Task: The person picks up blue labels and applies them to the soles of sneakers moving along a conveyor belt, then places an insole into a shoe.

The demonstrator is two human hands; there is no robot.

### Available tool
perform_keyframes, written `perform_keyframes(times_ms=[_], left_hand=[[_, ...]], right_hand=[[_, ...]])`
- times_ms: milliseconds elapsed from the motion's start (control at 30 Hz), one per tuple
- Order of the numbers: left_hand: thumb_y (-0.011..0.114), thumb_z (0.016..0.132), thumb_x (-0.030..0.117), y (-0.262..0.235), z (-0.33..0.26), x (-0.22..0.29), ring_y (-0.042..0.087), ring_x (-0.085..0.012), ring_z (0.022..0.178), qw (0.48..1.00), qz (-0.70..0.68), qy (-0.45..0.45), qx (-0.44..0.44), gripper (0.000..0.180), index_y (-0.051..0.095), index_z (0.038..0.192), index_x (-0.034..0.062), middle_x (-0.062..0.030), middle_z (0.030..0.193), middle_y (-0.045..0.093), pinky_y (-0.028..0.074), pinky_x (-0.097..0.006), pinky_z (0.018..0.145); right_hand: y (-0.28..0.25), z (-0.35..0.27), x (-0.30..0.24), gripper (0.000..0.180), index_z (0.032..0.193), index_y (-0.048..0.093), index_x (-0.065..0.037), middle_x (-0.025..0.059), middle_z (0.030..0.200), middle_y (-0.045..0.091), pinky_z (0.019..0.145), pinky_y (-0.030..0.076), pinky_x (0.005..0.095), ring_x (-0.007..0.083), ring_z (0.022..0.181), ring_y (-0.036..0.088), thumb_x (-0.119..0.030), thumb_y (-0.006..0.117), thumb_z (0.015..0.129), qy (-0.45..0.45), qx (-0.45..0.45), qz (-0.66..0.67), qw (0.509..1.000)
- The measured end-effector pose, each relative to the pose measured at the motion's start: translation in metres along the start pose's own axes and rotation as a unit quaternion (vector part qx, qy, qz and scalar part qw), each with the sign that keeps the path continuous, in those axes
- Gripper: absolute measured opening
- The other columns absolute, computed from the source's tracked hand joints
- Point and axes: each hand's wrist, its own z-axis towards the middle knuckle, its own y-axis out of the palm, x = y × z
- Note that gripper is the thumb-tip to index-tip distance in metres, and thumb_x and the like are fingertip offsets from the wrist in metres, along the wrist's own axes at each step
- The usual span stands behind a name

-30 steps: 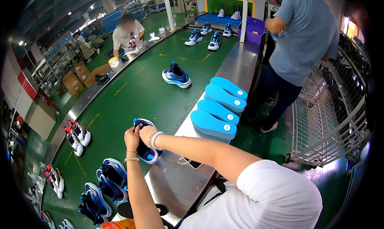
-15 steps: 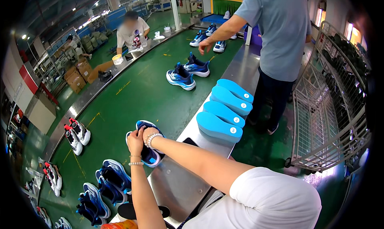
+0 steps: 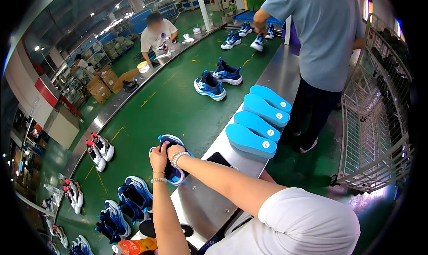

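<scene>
At the near edge of the green belt, a pair of navy and white sneakers (image 3: 174,176) lies under my hands. My left hand (image 3: 158,159) has its fingers closed at the upper edge of a shoe, by the bright blue tab. Close against it, my right hand (image 3: 176,152) is bent over the shoe opening with its fingertips down at the collar. Both hands cover much of the pair, so the exact grip of the fingers is partly hidden. To the right, several bright blue insoles (image 3: 257,131) lie in a row on the metal ledge.
More navy sneakers stand on the belt (image 3: 147,126), near left (image 3: 133,197) and farther ahead (image 3: 209,85). White-and-red shoes (image 3: 100,151) line its left side. A dark phone (image 3: 219,159) and an orange-labelled bottle (image 3: 136,246) are nearby. A co-worker (image 3: 327,41) stands right, beside a wire cart (image 3: 372,134).
The co-worker's hand has moved farther up the belt and now holds a sneaker above it. My hands stay on the sneakers, the fingers slightly shifted. The whole view has swung a little.
</scene>
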Motion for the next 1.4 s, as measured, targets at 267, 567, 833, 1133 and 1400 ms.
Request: perform_keyframes(times_ms=[267,567,833,1133,1400], left_hand=[[0.059,0.074,0.011,-0.019,-0.027,0.039,0.054,-0.0296,0.080,0.955,0.014,0.199,0.218,0.014,0.060,0.083,-0.0001,-0.0149,0.080,0.059,0.043,-0.037,0.071],[0.048,0.064,0.003,0.015,0.013,0.029,0.057,-0.0371,0.066,0.957,0.234,0.146,-0.095,0.009,0.056,0.060,0.0004,-0.0211,0.065,0.057,0.048,-0.040,0.061],[0.054,0.071,0.022,0.044,0.016,-0.034,0.058,-0.0337,0.079,0.865,0.327,0.083,-0.371,0.024,0.064,0.077,0.0008,-0.0202,0.083,0.061,0.046,-0.038,0.072],[0.054,0.069,0.016,0.133,0.030,-0.201,0.059,-0.0301,0.083,0.908,0.300,0.018,-0.293,0.021,0.065,0.080,0.0013,-0.0184,0.091,0.061,0.046,-0.035,0.075],[0.058,0.065,0.024,0.051,0.011,-0.044,0.059,-0.0327,0.069,0.860,0.319,0.123,-0.379,0.024,0.064,0.069,0.0008,-0.0201,0.077,0.061,0.046,-0.038,0.064]], right_hand=[[-0.032,-0.106,0.042,0.028,0.105,0.050,-0.002,0.0131,0.112,0.051,0.084,0.042,0.0343,0.0260,0.099,0.050,-0.014,0.047,0.080,-0.180,0.161,0.092,0.966],[-0.026,-0.110,0.056,0.033,0.106,0.053,-0.006,0.0063,0.109,0.055,0.075,0.046,0.0328,0.0217,0.094,0.054,-0.014,0.055,0.074,-0.165,0.141,0.128,0.968],[-0.018,-0.103,0.057,0.022,0.096,0.051,-0.007,0.0050,0.095,0.055,0.065,0.046,0.0325,0.0200,0.078,0.056,-0.011,0.050,0.074,-0.164,0.128,0.127,0.970],[-0.020,-0.103,0.054,0.015,0.089,0.051,-0.007,0.0064,0.081,0.054,0.058,0.047,0.0339,0.0224,0.063,0.059,-0.013,0.048,0.076,-0.179,0.154,0.137,0.962],[-0.047,-0.110,0.073,0.017,0.087,0.054,-0.006,0.0122,0.079,0.059,0.056,0.049,0.0381,0.0291,0.064,0.060,-0.018,0.052,0.075,-0.176,0.065,0.172,0.967]])
